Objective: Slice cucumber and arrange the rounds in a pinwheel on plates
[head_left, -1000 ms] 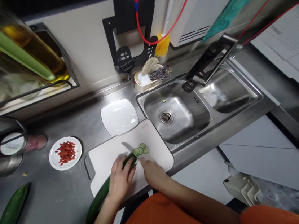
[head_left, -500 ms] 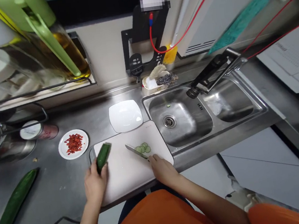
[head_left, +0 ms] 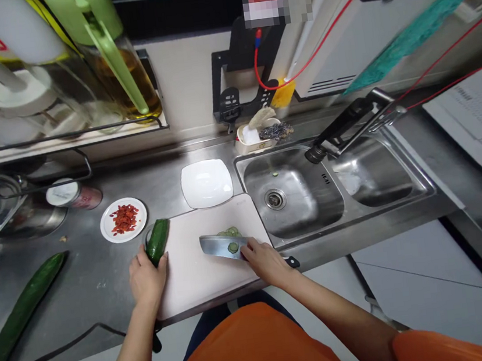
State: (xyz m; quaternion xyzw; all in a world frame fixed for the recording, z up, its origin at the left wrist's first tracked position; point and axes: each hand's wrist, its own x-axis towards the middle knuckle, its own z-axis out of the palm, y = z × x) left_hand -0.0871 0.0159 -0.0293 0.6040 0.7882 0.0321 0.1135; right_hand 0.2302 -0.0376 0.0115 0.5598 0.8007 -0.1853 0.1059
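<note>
My left hand (head_left: 148, 275) is closed round the lower end of a cut cucumber (head_left: 159, 241) at the left edge of the white cutting board (head_left: 192, 286). In my right hand (head_left: 266, 261) is a kitchen knife (head_left: 215, 248), its broad blade turned flat towards me over the board. One cucumber slice (head_left: 233, 247) shows against the blade's face. Behind the blade lie more cucumber slices (head_left: 228, 232), partly hidden by it. The knife's black handle end (head_left: 292, 262) sticks out past my hand.
A white square plate (head_left: 207, 183) stands behind the board. To the left are a small plate of red pieces (head_left: 125, 219), a lidded jar (head_left: 73, 194) and a whole cucumber (head_left: 28, 309). A double sink (head_left: 295, 191) with a faucet (head_left: 348, 126) lies to the right.
The knife has turned so that its broad face shows, with a slice against it. My left hand and the cucumber have shifted slightly towards the board's left edge.
</note>
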